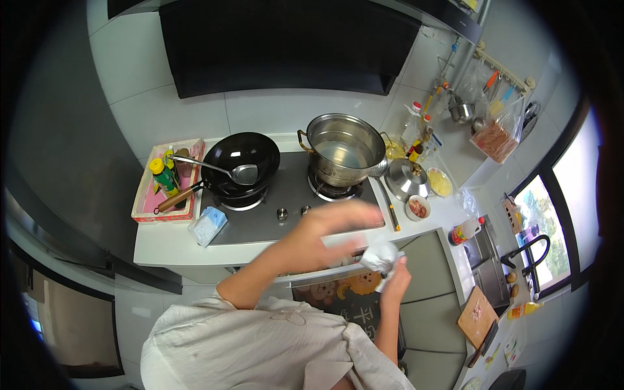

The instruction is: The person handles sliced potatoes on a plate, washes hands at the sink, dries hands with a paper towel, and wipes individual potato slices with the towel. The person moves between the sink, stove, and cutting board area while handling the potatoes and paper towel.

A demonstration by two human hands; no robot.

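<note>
My right hand (397,280) grips a crumpled white tissue (380,254) in front of the counter's edge. My left hand (329,231), blurred, is raised over the front right of the gas hob (287,180), its fingers apart and nothing seen in them. Behind it stands a two-handled steel pot (341,168) holding clear liquid, on the right burner. On the left burner sits a black wok (239,151) with a wooden handle, and a metal spatula (243,174) rests in it. A blue and white tissue pack (209,225) lies at the hob's front left corner.
A tray (139,214) with bottles stands left of the wok. Right of the hob are a skimmer (390,209), a steel lid (404,183), a bowl of meat (418,208) and a plate (439,182). Farther right are a sink (487,273) and a wooden cutting board (475,326).
</note>
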